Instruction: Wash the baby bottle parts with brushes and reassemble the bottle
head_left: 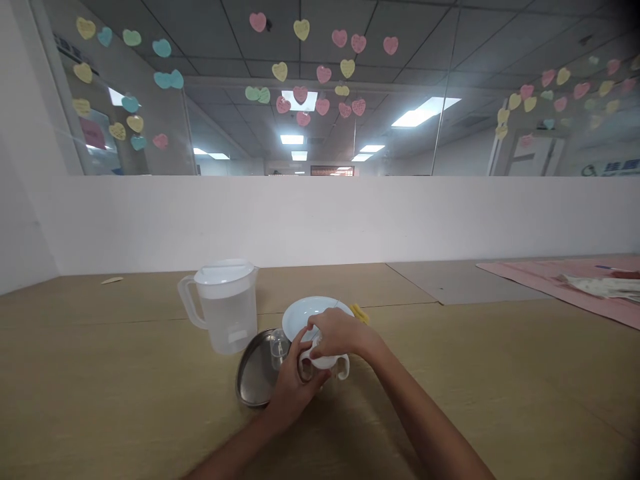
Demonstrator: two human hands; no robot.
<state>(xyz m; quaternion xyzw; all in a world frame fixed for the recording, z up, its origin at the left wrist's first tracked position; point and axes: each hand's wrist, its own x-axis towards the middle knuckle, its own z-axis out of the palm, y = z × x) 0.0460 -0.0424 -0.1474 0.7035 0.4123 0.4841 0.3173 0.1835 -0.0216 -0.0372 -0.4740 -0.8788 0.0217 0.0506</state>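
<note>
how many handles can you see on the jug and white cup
3. One handle is on the jug's left side; two are on the white cup, one partly covered by the left hand. Others could be hidden.

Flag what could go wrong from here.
1. The small clear cup is close beside the left hand; a sideways move might tip it.
2. The white plate lies just beyond the right hand, which could bump it.
3. Both hands partly hide the two-handled cup, so a slip might be hard to spot from this view.
</note>
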